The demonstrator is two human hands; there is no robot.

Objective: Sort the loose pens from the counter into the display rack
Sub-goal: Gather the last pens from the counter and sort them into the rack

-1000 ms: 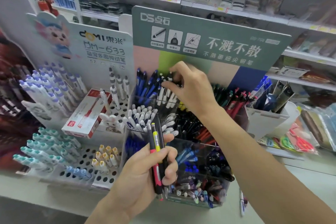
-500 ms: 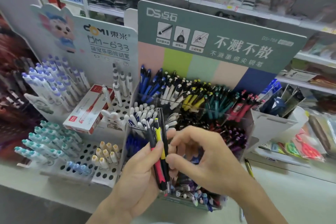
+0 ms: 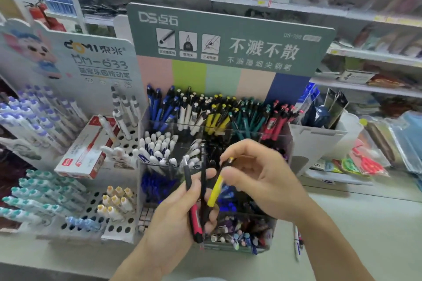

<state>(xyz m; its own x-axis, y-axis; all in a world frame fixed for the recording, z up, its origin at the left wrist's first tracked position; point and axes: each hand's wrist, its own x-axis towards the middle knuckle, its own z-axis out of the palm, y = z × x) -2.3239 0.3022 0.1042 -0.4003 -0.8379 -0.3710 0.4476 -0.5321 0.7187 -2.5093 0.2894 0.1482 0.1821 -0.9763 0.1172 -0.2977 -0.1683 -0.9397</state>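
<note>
Since the earlier frame, the yellow pen (image 3: 215,191) has been tilted out of the bundle gripped in the left hand (image 3: 173,219) and is pinched by the right hand (image 3: 258,180), its long axis slanting up-right toward the yellow row (image 3: 217,121) directly behind in the display rack (image 3: 283,139).

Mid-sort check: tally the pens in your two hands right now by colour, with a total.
Red-and-black pen: 1, gripped in the left hand
Black pen: 1, gripped in the left hand beside it
Yellow pen: 1, upper end pinched by the right hand
Total: 3 pens in hand
</note>
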